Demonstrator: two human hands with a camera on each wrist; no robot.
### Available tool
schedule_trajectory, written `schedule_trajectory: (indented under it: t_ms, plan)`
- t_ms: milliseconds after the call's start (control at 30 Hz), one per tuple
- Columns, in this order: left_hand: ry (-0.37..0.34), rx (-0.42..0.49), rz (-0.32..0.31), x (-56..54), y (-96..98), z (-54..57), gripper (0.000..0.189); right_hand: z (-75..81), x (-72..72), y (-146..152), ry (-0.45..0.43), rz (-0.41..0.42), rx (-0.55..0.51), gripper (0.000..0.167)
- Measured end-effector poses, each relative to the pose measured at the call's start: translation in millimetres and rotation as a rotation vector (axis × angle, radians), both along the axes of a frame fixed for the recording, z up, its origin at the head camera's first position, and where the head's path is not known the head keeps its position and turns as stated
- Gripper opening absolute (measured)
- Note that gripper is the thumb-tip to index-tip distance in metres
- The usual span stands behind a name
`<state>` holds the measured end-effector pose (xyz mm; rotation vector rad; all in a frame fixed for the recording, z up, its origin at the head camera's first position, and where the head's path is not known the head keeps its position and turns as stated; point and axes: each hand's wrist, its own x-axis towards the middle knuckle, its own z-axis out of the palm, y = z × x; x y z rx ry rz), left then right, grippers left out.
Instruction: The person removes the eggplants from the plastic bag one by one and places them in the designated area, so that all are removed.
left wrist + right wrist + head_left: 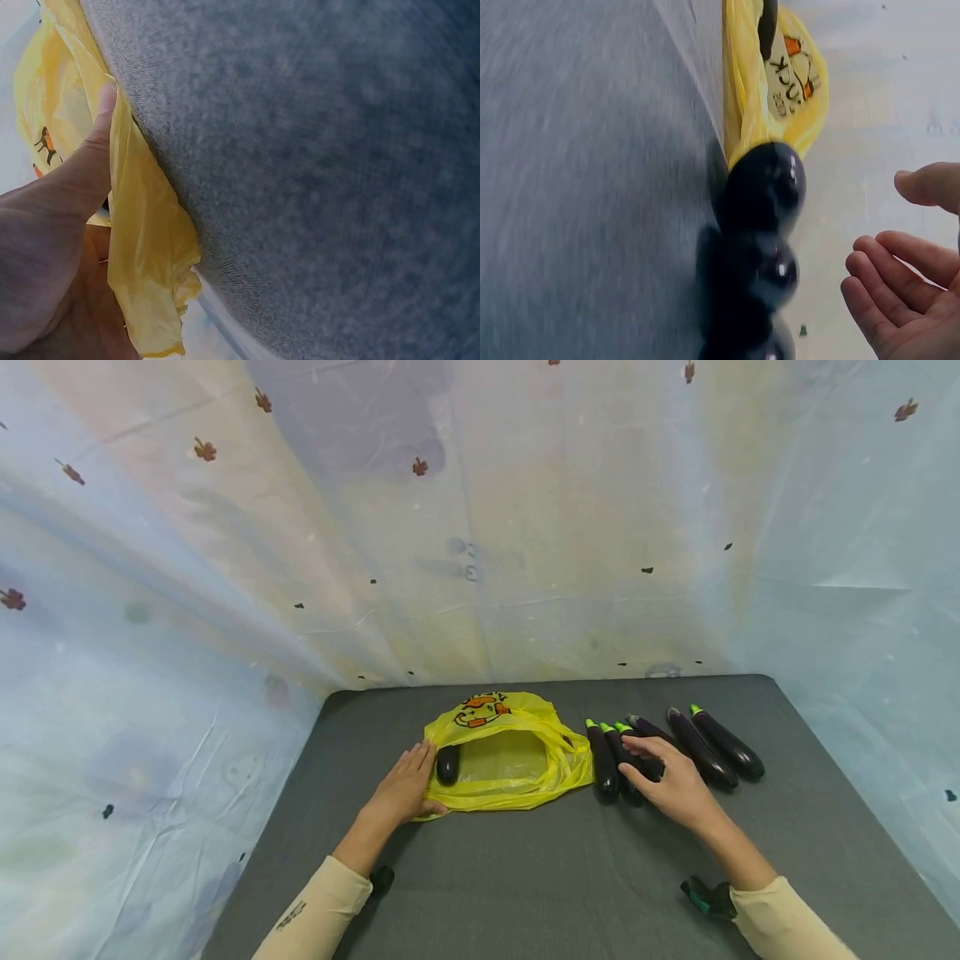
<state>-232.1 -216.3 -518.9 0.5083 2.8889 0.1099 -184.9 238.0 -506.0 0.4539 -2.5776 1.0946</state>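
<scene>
A yellow plastic bag (pixel 487 797) printed with a cartoon duck lies with its mouth facing the person. Just inside its left end sits a dark purple eggplant (pixel 447 765). My left hand (pixel 405 787) rests against the bag's left side, fingers extended and thumb along the lower front edge; in the left wrist view a fold of bag hides part of the fingers. Over a row of eggplants (pixel 603 767) right of the bag hovers my right hand (pixel 670 783), thumb and fingers apart with nothing between them. The right wrist view shows the eggplants' rounded ends (pixel 769 187) below it.
More eggplants (pixel 726 743) lie at the right of the row, several in all, some with bright green stems. Everything stands on a dark grey table (pixel 510 885). A pale patterned curtain (pixel 525 568) hangs behind and along the sides.
</scene>
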Motion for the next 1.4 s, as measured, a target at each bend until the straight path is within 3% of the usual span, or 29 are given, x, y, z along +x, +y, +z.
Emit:
schedule_trajectory:
  t_ms: [267,633,1400]
  plan:
    - [0.025,-0.018,-0.014,-1.5,0.6,0.0,0.119,-1.8,-4.9,-25,-0.078,0.073,-0.009,0.048]
    - [0.019,-0.016,-0.008,-2.3,0.9,-1.5,0.119,-4.5,-13.1,-59,-0.063,0.191,-0.047,0.044]
    - [0.019,-0.013,0.003,-3.2,0.0,-3.1,0.12,-12.4,-23.0,-127,-0.188,0.307,-0.083,0.046]
